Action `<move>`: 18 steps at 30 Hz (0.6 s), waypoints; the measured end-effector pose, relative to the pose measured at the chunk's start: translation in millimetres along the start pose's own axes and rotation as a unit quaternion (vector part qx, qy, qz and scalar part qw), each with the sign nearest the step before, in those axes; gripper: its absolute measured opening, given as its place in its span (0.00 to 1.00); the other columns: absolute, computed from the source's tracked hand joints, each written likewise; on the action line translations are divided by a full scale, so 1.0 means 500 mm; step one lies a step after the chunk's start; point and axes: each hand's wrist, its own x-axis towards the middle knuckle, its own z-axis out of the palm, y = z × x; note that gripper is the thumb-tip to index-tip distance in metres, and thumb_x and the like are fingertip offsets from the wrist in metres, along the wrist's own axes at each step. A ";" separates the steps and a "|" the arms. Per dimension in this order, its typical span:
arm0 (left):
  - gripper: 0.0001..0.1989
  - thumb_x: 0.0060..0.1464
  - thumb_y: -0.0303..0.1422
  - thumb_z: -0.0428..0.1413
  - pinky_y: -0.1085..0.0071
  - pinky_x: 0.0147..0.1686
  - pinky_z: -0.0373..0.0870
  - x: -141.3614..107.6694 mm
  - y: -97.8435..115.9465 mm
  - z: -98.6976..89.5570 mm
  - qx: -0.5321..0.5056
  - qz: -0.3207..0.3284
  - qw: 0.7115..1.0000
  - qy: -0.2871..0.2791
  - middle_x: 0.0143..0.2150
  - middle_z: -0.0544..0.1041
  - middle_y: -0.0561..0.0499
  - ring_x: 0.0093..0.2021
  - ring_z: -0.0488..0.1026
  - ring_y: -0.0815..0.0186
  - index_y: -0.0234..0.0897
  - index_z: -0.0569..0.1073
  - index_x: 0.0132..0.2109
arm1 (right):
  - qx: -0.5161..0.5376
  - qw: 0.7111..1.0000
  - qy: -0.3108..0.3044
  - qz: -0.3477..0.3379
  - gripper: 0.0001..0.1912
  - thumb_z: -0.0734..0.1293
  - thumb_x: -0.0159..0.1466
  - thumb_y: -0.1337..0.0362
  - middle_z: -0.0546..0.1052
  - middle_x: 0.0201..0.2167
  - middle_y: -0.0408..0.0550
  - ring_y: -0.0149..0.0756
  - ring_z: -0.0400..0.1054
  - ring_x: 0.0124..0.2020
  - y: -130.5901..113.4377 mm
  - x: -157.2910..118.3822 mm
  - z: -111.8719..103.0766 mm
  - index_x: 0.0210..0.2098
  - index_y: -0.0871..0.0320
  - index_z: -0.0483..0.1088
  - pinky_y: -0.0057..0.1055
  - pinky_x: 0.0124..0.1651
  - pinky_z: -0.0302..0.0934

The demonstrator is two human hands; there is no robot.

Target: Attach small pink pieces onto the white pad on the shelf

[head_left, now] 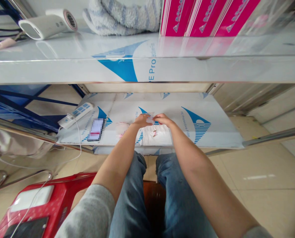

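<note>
Over the lower shelf (122, 102), my left hand (142, 121) is closed on a small clear plastic bag (150, 119). Close beside it on the right, my right hand (163, 119) pinches the edge of the same bag. What is inside the bag is too small to tell. Just below my hands lies a white packet (159, 136) with a small pinkish piece (155, 133) on top. Left of my left wrist is some clear plastic with pink bits (122, 128), partly hidden by the forearm.
A phone (96, 129) and a white power strip (79, 114) lie at the shelf's left. The upper shelf (75, 71) holds a white device (46, 26), a striped towel (127, 18) and pink boxes (204, 19). A red stool (60, 195) stands at lower left.
</note>
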 end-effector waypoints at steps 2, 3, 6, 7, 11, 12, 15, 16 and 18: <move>0.28 0.45 0.44 0.58 0.67 0.52 0.62 -0.002 0.000 -0.001 0.006 -0.005 1.000 0.007 0.51 0.72 0.48 0.53 0.66 0.60 0.40 0.66 0.53 | 0.011 1.000 0.009 -0.001 0.11 0.65 0.52 0.64 0.72 0.23 0.41 0.24 0.58 0.20 0.001 0.000 -0.001 0.33 0.61 0.75 0.21 0.21 0.52; 0.29 0.45 0.44 0.58 0.67 0.52 0.62 -0.003 0.000 -0.002 0.009 -0.013 1.000 0.012 0.51 0.72 0.48 0.54 0.66 0.59 0.40 0.66 0.53 | 0.014 1.000 0.017 -0.003 0.11 0.65 0.52 0.64 0.72 0.23 0.41 0.24 0.59 0.20 0.004 0.000 -0.002 0.33 0.61 0.74 0.21 0.21 0.52; 0.29 0.45 0.45 0.58 0.67 0.51 0.63 -0.004 -0.003 -0.001 0.017 -0.039 0.999 0.020 0.50 0.73 0.46 0.54 0.65 0.58 0.39 0.66 0.53 | -0.022 0.999 0.040 0.006 0.12 0.66 0.51 0.62 0.72 0.24 0.42 0.25 0.61 0.22 0.019 0.001 -0.004 0.33 0.61 0.74 0.21 0.22 0.52; 0.29 0.45 0.46 0.58 0.67 0.51 0.63 -0.004 -0.004 0.000 0.019 -0.046 0.999 0.023 0.50 0.73 0.46 0.54 0.65 0.57 0.39 0.66 0.53 | -0.049 0.998 0.038 0.015 0.12 0.66 0.51 0.62 0.72 0.25 0.42 0.26 0.61 0.23 0.027 0.002 -0.004 0.33 0.60 0.74 0.21 0.22 0.53; 0.31 0.44 0.48 0.58 0.67 0.50 0.64 -0.003 -0.007 0.001 0.028 -0.054 0.997 0.036 0.51 0.71 0.44 0.54 0.65 0.57 0.37 0.66 0.53 | -0.158 0.986 -0.012 0.054 0.10 0.71 0.45 0.63 0.72 0.22 0.43 0.30 0.64 0.24 0.062 0.005 0.003 0.27 0.61 0.74 0.23 0.24 0.54; 0.31 0.44 0.48 0.58 0.67 0.50 0.64 -0.003 -0.007 0.000 0.028 -0.053 0.997 0.038 0.50 0.71 0.44 0.53 0.65 0.57 0.38 0.66 0.54 | -0.183 0.981 -0.027 0.063 0.11 0.72 0.43 0.62 0.72 0.21 0.43 0.31 0.64 0.24 0.068 0.006 0.005 0.25 0.61 0.74 0.25 0.25 0.55; 0.31 0.44 0.48 0.58 0.67 0.49 0.64 -0.005 -0.004 -0.003 0.025 -0.053 0.998 0.036 0.49 0.72 0.44 0.53 0.66 0.57 0.38 0.65 0.54 | -0.252 0.962 -0.078 0.077 0.15 0.74 0.40 0.56 0.72 0.19 0.45 0.35 0.65 0.24 0.080 0.007 0.012 0.22 0.60 0.73 0.27 0.26 0.56; 0.31 0.45 0.47 0.58 0.67 0.49 0.64 -0.006 -0.003 -0.004 0.027 -0.054 0.998 0.034 0.49 0.72 0.45 0.53 0.66 0.58 0.38 0.65 0.54 | -0.262 0.957 -0.093 0.077 0.17 0.74 0.38 0.54 0.71 0.19 0.45 0.36 0.66 0.24 0.081 0.006 0.013 0.22 0.60 0.73 0.28 0.26 0.56; 0.31 0.45 0.47 0.57 0.67 0.50 0.64 -0.006 -0.002 -0.005 0.032 -0.056 0.997 0.030 0.50 0.72 0.44 0.53 0.65 0.57 0.38 0.65 0.54 | -0.275 0.951 -0.118 0.080 0.19 0.75 0.36 0.52 0.71 0.18 0.44 0.36 0.66 0.24 0.079 0.002 0.016 0.21 0.59 0.73 0.28 0.25 0.57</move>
